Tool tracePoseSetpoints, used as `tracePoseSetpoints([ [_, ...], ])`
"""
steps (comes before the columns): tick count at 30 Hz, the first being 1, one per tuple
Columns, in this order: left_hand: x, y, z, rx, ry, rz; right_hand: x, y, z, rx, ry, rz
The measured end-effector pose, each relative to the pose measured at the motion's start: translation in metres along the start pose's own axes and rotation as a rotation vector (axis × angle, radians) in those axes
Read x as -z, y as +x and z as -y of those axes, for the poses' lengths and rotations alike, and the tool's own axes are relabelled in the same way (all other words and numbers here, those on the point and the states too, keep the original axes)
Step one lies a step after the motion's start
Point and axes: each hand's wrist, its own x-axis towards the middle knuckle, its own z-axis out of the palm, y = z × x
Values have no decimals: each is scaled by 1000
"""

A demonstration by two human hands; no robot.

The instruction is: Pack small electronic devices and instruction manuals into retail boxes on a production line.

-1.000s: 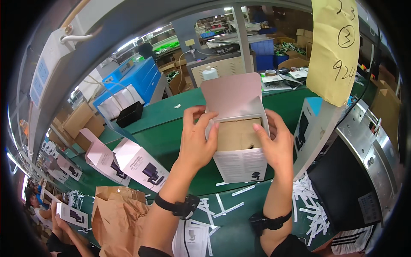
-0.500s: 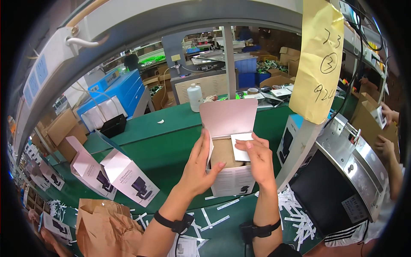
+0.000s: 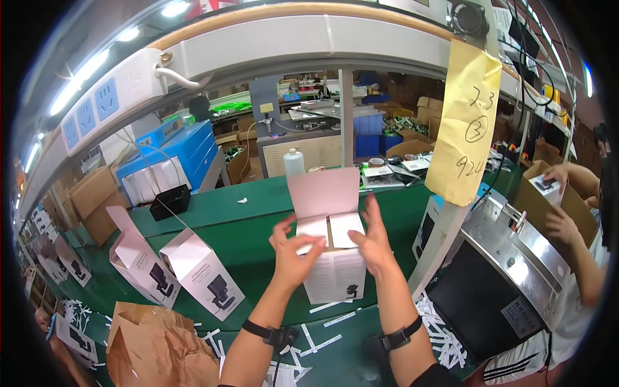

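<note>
A white carton (image 3: pixel 334 277) with a printed picture of a microphone stands upright in front of me. Its tall lid flap (image 3: pixel 324 192) is raised at the back, while two small side flaps lie folded inward with a narrow gap between them. My left hand (image 3: pixel 291 253) is at the left side flap, thumb pressing on it and fingers apart. On the other side, my right hand (image 3: pixel 375 242) rests its thumb on the right side flap, its fingers stretched upward along the carton's edge. Neither hand grips anything. The carton's contents are hidden beneath the flaps.
Two open printed cartons (image 3: pixel 205 274) stand at left, near crumpled brown paper (image 3: pixel 158 345). Paper strips (image 3: pixel 445 335) litter the green table (image 3: pixel 258 222). A metal-topped machine (image 3: pixel 503 264) and a post with a yellow paper (image 3: pixel 465 122) stand right. Co-workers' hands (image 3: pixel 562 222) handle cartons at both sides.
The left side flap has been folded in beside the right one, covering the brown cardboard inside. My left hand has moved from the carton's side onto its top, and my right fingers have lifted outward.
</note>
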Motion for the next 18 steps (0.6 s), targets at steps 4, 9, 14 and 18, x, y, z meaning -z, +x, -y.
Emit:
tracePoseSetpoints([
  [4,-19,20,19,325,-660,-52,3,13,14,8,-23,158],
  [9,-24,15,8,70,-726,-33,20,-4,-16,537,-313,-82],
  [14,-15,0,10,-354,-425,-124,19,-26,-2,676,-2,96],
  [18,-14,-9,14,-443,-325,-5,36,-29,-12,561,-200,149],
])
